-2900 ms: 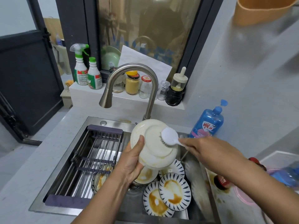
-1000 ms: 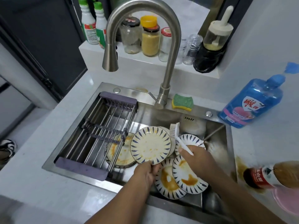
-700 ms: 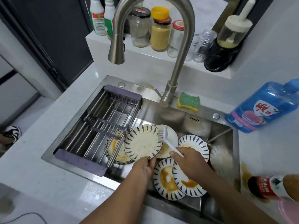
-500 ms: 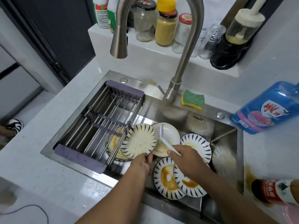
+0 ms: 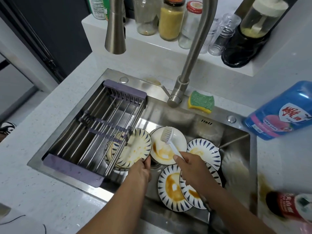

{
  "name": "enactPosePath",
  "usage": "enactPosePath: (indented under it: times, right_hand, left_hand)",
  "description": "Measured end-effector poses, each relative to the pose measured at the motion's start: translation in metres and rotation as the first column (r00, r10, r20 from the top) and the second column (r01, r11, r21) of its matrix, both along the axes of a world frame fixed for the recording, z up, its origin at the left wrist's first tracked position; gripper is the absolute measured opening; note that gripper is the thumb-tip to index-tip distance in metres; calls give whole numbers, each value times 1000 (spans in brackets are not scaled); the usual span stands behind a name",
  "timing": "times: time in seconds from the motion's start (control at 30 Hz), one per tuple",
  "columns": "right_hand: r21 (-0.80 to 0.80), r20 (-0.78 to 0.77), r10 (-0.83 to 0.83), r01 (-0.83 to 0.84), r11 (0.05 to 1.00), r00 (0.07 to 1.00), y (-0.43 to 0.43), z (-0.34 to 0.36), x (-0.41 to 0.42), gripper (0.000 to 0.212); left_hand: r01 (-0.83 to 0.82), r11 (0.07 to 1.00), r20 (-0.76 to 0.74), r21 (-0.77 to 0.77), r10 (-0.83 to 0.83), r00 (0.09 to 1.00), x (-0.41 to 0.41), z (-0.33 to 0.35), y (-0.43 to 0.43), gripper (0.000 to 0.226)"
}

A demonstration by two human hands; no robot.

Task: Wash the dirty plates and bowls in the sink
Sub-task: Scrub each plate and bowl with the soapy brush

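Note:
My left hand (image 5: 141,169) grips the near rim of a blue-striped plate (image 5: 135,149) low in the steel sink (image 5: 168,114); the plate lies partly under the drying rack, on top of another plate. My right hand (image 5: 190,168) holds a white dish brush (image 5: 167,135) by its handle, bristles over a plain white plate (image 5: 162,152) smeared with brown sauce. Three more striped plates lie in the sink: a dirty one (image 5: 170,186) at the front, one (image 5: 190,195) overlapping it under my wrist, and one (image 5: 204,152) further back.
A purple-ended metal drying rack (image 5: 94,132) spans the sink's left half. The faucet (image 5: 190,53) arches over it. A green sponge (image 5: 200,102) lies on the back rim. A blue detergent bottle (image 5: 280,112) and a red-labelled bottle (image 5: 292,206) stand on the right counter; jars line the ledge.
The striped plate, held upright a second ago, has been lowered leftwards and now lies under the rack's edge. My right hand with the brush has moved left over the white plate.

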State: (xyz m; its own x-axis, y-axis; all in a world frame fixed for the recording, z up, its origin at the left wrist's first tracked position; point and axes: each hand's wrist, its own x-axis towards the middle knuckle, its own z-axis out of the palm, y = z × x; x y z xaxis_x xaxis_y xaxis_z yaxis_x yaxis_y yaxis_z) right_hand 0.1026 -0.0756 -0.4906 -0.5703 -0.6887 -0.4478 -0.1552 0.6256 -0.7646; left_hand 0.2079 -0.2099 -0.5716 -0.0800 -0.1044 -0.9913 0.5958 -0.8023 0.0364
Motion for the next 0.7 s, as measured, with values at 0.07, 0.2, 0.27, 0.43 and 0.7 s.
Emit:
enactPosePath:
  times: [0.07,0.2,0.27,0.43,0.7]
  right_hand:
    - [-1,36,-46,46,999,998,3,-1,-5,41]
    - [4,69,-125,125,992,990,11,-4,-17,39]
    - [-7,105,-193,195,981,976,15,-5,-22,32]
    - [-15,176,-278,285,958,944,23,-8,-32,30]
    - [-35,273,-270,290,956,923,22,-2,-47,32]
  left_hand:
    - [-16,1000,5,-22,16,1000,-3,0,2,29]
    - [-47,997,-4,-55,47,999,-5,1,13,20]
    - [58,980,-22,-188,-63,998,-8,-10,20,24]
    - [179,975,29,-130,-177,984,-21,-17,32,29]
    - [518,855,31,-37,-517,856,-44,-37,43,23]
